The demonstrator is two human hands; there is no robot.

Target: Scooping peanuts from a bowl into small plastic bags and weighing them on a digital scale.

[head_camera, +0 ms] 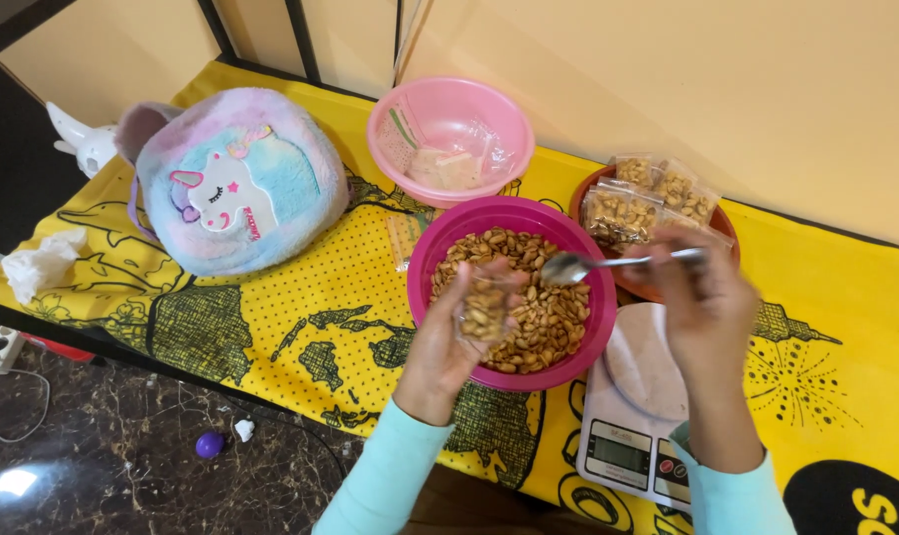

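My left hand [448, 342] holds a small clear plastic bag [484, 309] partly filled with peanuts, over the magenta bowl [588, 342] of peanuts. My right hand [705, 302] grips a metal spoon [573, 267] by its handle; the spoon's bowl hovers above the peanuts, just right of the bag. Both sleeves are light teal.
A white kitchen scale [633, 431] sits below my right hand. A brown plate [719, 220] carries filled peanut bags. A pink bowl [449, 109] holds empty plastic bags. A fluffy unicorn backpack [233, 178] lies left on the yellow cloth [301, 327]. Crumpled tissue [38, 263] rests at the left edge.
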